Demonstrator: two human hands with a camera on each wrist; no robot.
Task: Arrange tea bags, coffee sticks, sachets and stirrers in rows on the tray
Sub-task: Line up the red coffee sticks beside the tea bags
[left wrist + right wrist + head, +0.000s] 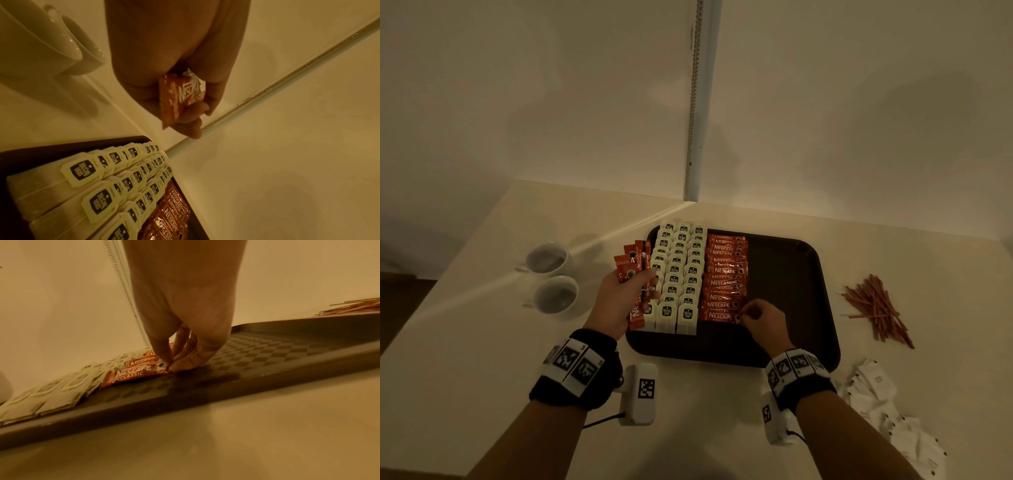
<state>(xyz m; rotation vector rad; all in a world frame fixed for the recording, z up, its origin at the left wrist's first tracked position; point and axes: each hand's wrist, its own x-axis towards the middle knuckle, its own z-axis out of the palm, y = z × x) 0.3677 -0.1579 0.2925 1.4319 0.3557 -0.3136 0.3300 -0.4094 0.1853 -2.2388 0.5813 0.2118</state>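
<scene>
A dark tray (791,274) lies on the white table. Three rows of white tea bags (678,274) fill its left part, and a row of red coffee sticks (726,277) runs beside them. My left hand (619,301) hovers over the tray's left edge and grips a bunch of coffee sticks (635,267), also seen in the left wrist view as a red bunch (179,95). My right hand (760,318) pinches the right end of the nearest coffee stick (131,374) in the row, with the stick lying flat on the tray (267,356).
Two white cups (551,277) stand left of the tray. A loose heap of red stirrers (876,308) lies to its right, with white sachets (887,404) scattered at the near right. The tray's right half shows bare floor. A wall with a vertical strip (695,102) stands behind.
</scene>
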